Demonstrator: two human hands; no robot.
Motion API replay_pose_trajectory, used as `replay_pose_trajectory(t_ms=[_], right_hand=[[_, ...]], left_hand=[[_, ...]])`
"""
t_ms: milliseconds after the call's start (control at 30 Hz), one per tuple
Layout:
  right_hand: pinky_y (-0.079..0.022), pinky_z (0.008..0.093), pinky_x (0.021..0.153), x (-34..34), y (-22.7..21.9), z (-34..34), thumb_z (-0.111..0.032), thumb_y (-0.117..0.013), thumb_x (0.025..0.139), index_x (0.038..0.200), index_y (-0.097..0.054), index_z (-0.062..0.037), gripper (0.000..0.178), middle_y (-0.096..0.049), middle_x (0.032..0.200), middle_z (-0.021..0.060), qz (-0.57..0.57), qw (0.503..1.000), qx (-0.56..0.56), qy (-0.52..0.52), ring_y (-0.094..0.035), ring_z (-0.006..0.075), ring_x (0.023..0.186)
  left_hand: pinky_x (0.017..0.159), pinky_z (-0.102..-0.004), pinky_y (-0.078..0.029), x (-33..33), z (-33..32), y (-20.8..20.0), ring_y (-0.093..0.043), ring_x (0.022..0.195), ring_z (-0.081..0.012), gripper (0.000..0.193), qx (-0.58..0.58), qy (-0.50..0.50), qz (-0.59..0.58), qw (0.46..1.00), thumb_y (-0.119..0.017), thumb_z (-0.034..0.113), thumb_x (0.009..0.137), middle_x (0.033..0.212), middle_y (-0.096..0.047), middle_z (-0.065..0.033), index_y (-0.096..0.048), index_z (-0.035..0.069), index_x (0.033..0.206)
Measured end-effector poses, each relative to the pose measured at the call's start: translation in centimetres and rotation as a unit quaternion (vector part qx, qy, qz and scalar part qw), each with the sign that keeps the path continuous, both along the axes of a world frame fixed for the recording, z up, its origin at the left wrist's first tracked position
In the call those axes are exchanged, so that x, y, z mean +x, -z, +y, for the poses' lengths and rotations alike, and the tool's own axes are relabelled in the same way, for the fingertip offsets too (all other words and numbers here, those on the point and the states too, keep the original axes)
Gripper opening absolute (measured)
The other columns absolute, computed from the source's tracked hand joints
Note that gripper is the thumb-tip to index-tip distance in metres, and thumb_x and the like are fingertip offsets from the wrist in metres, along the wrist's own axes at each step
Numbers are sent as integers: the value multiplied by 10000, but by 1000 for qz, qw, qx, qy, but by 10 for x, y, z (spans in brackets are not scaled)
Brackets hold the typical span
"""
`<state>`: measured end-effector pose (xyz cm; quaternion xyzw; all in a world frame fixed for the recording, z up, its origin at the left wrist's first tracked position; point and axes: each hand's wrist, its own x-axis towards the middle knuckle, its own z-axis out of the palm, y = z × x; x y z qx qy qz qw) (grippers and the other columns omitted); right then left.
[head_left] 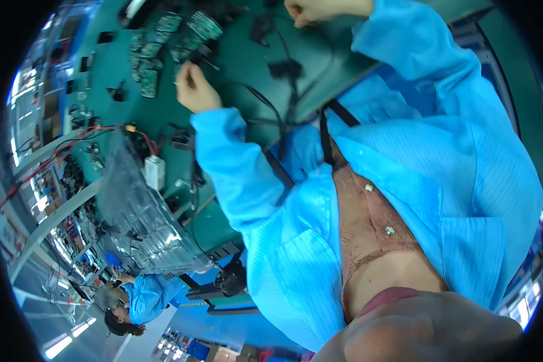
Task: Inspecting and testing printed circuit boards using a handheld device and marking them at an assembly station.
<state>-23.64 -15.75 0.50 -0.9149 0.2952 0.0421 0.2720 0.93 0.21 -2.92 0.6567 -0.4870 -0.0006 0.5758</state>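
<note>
My left hand (197, 88) is over the green bench top (235, 51), its fingers curled together beside a cluster of green circuit boards (204, 25). Whatever may be between those fingertips is too small to name. A dark part with a thin prong (209, 60) lies close to its knuckles. At the top edge, my right hand (323, 9) is partly cut off by the frame, with its fingers bent inward and their contents hidden. Nearby, a black connector block (285, 69) with black cables and a dark clip-like piece (261, 29) rest on the bench.
More circuit boards (149, 82) lie on the left of the bench. A clear plastic tray (154, 223) stands near a white connector (155, 172) with red wires. Black cables (265, 102) run toward my body. Another person in blue (151, 297) works farther off.
</note>
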Motion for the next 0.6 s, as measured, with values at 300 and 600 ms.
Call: replay_pose_trajectory(t_ms=[300,600], right_hand=[[-479,332,608,130,-4,39,-88,-563,744,799,-595,-26,89,-600,782,127,-173,964,-200,39,-577,258,668],[-461,321,468,169,42,13,-144,-529,744,859,-581,-52,157,-478,780,143,-183,876,-443,47,-527,260,673]], left_hand=[[722,-277,-465,1,21,35,-587,795,-196,202,35,-58,112,991,-557,145,816,891,-636,-100,-614,-2,944],[701,-283,-476,3,16,27,-582,798,-197,194,58,-44,150,986,-549,124,824,961,-613,-107,-610,15,973]])
